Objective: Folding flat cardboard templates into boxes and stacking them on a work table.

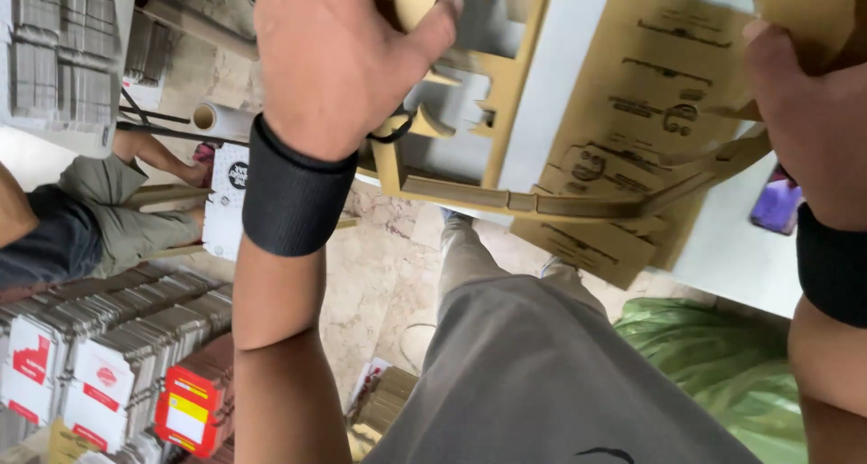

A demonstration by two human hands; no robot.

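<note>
L hand [339, 53] clamps the die-cut cardboard sheet [506, 93] at its left frame, thumb over the edge. R hand [808, 112] pinches the sheet's right side. Cutouts near L grip are already punched out; printed blanks [655, 103] toward R grip remain attached, over white table [731, 247].

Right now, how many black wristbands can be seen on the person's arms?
2. One wristband is on the left wrist, below the left hand. The other wristband is on the right wrist, partly cut off by the picture's edge.
</note>
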